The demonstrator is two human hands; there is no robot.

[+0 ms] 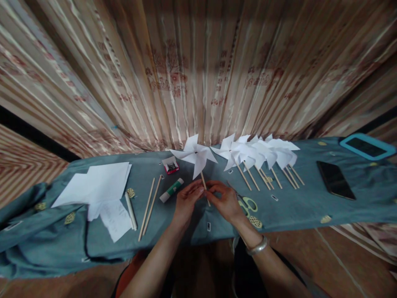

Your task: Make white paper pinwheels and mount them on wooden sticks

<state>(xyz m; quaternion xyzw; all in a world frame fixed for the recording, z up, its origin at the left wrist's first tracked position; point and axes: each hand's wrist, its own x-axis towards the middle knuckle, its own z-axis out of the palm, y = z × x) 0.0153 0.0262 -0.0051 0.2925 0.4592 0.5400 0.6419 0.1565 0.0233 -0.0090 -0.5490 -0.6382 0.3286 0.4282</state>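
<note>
A white paper pinwheel [195, 156] on a thin wooden stick lies on the teal cloth [297, 207] in front of me. My left hand [187, 202] and my right hand [226, 201] meet at the lower part of its stick, fingers pinched closed around it. Right of it, several finished white pinwheels [259, 154] lie in an overlapping row with their sticks pointing toward me. Green-handled scissors [247, 204] lie partly under my right hand. A silver bangle sits on my right wrist.
Left: a stack of white paper [96, 186], two loose wooden sticks [149, 203], a white pen [131, 211], a green-and-white glue stick [171, 190] and a small box of pins [170, 165]. Right: a black phone [335, 180] and a blue-cased tablet [367, 146]. Striped curtain behind.
</note>
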